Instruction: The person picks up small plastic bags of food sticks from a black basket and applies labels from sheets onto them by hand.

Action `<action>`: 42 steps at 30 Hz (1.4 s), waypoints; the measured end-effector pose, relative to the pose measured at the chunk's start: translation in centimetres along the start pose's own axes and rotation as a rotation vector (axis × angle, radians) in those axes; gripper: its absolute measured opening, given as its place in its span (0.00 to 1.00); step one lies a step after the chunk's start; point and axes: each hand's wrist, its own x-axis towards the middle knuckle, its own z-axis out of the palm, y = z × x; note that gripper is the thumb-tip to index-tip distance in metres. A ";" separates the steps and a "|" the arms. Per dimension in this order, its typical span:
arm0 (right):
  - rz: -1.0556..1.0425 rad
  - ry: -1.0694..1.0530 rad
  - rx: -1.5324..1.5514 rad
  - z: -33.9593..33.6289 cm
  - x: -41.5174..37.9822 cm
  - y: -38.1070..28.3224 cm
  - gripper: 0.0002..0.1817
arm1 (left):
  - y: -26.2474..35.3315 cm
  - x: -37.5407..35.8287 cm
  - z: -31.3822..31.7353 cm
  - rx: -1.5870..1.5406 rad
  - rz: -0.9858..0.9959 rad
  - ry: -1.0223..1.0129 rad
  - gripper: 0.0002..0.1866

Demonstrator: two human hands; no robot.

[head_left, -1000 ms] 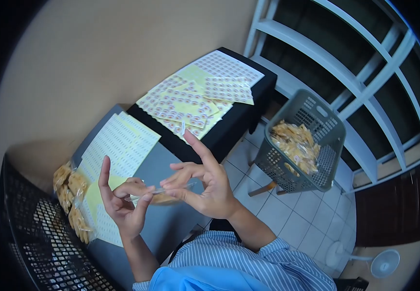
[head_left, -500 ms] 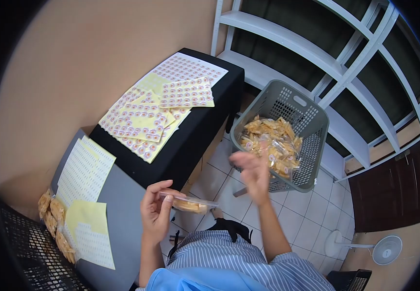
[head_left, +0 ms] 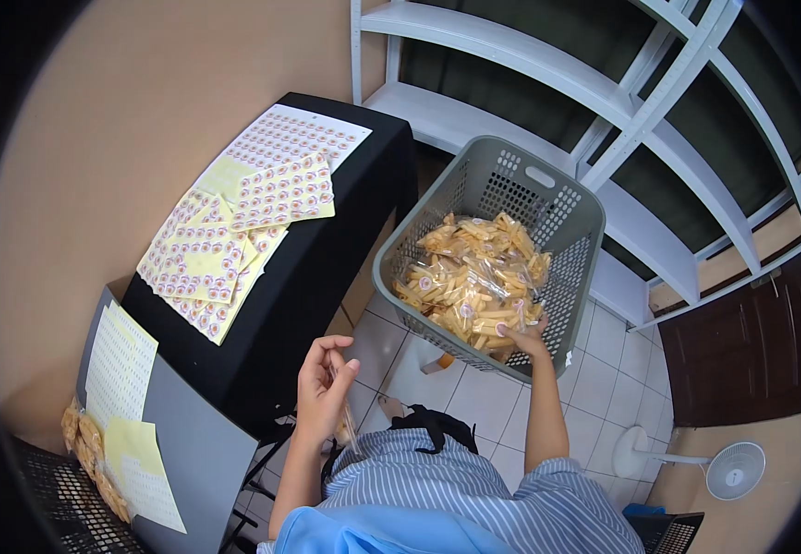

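Note:
My left hand (head_left: 325,388) is closed on a clear plastic bag of snack sticks (head_left: 345,424), which hangs down in front of my striped clothing. Farther right, my right hand (head_left: 528,338) reaches inside the grey-green basket (head_left: 588,277), touching the heap of bagged snacks (head_left: 474,277) near the front right wall. Its fingers are partly hidden among the bags, and whether they grip one is unclear. Some bags in the heap carry small round stickers.
Sticker sheets (head_left: 280,189) lie on a black-covered table (head_left: 327,268). More sheets (head_left: 123,369) and snack bags (head_left: 91,452) are on a grey surface (head_left: 197,425) beside a black crate (head_left: 49,489). White shelves (head_left: 511,55) stand behind the basket; a fan (head_left: 735,470) is at right.
My right hand has gone down into the basket. My left hand has turned, so its bag now points downward. The view has shifted, with the basket and table farther left.

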 end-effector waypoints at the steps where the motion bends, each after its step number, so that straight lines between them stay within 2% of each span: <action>1: -0.097 0.213 -0.043 0.1 -0.8 -0.6 0.53 | -0.6 0.4 0.4 -0.003 -0.029 -0.027 0.14; 2: -0.196 0.425 -0.086 0.2 -2.0 -2.2 0.57 | -1.3 0.8 0.8 -0.005 -0.056 -0.052 0.14; 3: -0.195 0.426 -0.085 0.2 -4.3 -5.4 0.57 | -1.8 1.2 1.2 0.029 -0.035 -0.078 0.14; 5: -0.203 0.436 0.038 -0.2 -8.2 -10.8 0.64 | -1.9 2.0 2.4 0.100 -0.022 -0.114 0.14; 8: -0.294 0.425 -0.123 0.0 -7.6 -9.8 0.67 | -2.6 3.3 4.2 0.209 0.000 -0.192 0.14; 10: -0.238 0.393 -0.167 0.0 -7.6 -9.9 0.67 | -2.6 3.9 5.5 0.373 0.026 -0.273 0.15; 12: -0.221 0.373 -0.258 0.2 -7.4 -9.3 0.66 | -3.9 4.3 6.4 0.374 0.043 -0.292 0.16; 14: -0.262 0.445 -0.341 0.5 -7.1 -8.0 0.69 | -4.5 4.7 7.4 0.443 0.097 -0.309 0.18; 16: -0.456 0.585 -0.570 0.6 -7.3 -7.8 0.64 | -5.0 5.1 8.2 0.446 0.145 -0.331 0.20; 17: -0.455 0.588 -0.570 0.5 -7.8 -8.3 0.64 | -5.1 5.4 8.6 0.459 0.179 -0.354 0.21; 19: -0.479 0.587 -0.705 0.2 -9.0 -9.3 0.55 | -4.9 5.8 9.6 0.471 0.215 -0.381 0.21; 20: -0.474 0.590 -0.707 0.2 -9.4 -9.6 0.55 | -4.7 5.9 10.1 0.477 0.180 -0.402 0.21; 22: -0.645 0.545 -0.544 0.4 -10.1 -10.4 0.46 | -4.7 6.1 11.1 0.481 0.146 -0.427 0.22; 23: -0.676 0.484 -0.420 0.5 -10.9 -11.4 0.43 | -4.9 6.2 11.6 0.479 0.261 -0.409 0.21; 24: -0.674 0.486 -0.421 0.7 -12.1 -12.9 0.43 | -5.1 6.3 11.9 0.477 0.374 -0.390 0.20; 25: -0.675 0.409 -0.249 0.8 -13.4 -14.5 0.42 | -5.1 6.5 12.1 0.476 0.374 -0.392 0.20; 26: -0.672 0.331 -0.076 0.9 -14.2 -15.5 0.41 | -5.2 6.7 12.3 0.449 0.475 -0.416 0.18; 27: -0.756 0.334 -0.106 1.0 -14.5 -15.9 0.41 | -5.2 6.8 12.3 0.421 0.575 -0.441 0.15; 28: -0.754 0.338 -0.104 1.1 -14.5 -16.2 0.41 | -5.1 6.8 12.2 0.422 0.575 -0.445 0.15; 30: -0.817 0.355 -0.138 1.3 -14.5 -16.4 0.41 | -4.8 6.8 11.9 0.440 0.346 -0.550 0.09; 31: -0.816 0.360 -0.137 1.3 -14.5 -16.4 0.41 | -4.7 6.9 11.8 0.441 0.348 -0.556 0.09; 33: -0.697 0.311 -0.070 1.4 -14.6 -16.1 0.40 | -4.7 6.9 11.6 0.443 0.446 -0.602 0.07; 37: -0.765 0.448 -0.287 2.2 -14.2 -15.0 0.38 | -5.2 6.8 11.3 0.439 0.488 -0.607 0.06; 39: -0.777 0.433 -0.271 2.7 -14.1 -14.0 0.37 | -5.3 6.7 10.9 0.650 0.647 -0.603 0.05; 42: -0.811 0.384 -0.346 2.0 -14.6 -12.2 0.41 | -6.0 6.4 9.9 0.772 0.682 -0.651 0.05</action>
